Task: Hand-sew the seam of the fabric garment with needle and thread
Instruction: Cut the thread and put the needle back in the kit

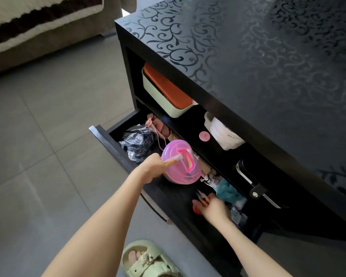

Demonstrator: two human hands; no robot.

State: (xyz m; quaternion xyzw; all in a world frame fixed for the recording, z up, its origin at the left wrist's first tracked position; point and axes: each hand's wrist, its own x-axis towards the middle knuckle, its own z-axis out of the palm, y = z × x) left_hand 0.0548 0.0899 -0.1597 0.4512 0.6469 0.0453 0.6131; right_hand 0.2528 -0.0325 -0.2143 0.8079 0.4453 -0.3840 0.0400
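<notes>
Left fingers (173,160) curled round the rim of a pink round box (185,166), one finger lying across its translucent lid. Left hand (152,167) held the box tilted over the open drawer (108,144). Something pink showed through the lid, and no needle or thread could be made out inside.

Right fingers (205,202) were on small orange snips (202,197) lying in the drawer, blades pointing away from the person. Right hand (215,209) was seen from the back, so I cannot tell whether it was pinching or just touching. A red item (197,210) sat just beside the hand and teal fabric (227,189) just beyond it.

Farther along the drawer were a crumpled plastic bag (138,140) with dark contents and pink fabric (158,124).

On the shelf above were a pale green box with an orange lid (164,90), a pink disc (204,135), a white bundle (225,134) and a black case with a clasp (254,184).

The drawer belonged to a black cabinet (248,56) with a scroll-patterned top. It stood on a grey tile floor (38,126), with a green slipper (148,260) on a foot near the drawer front and a sofa (38,41) well apart.
</notes>
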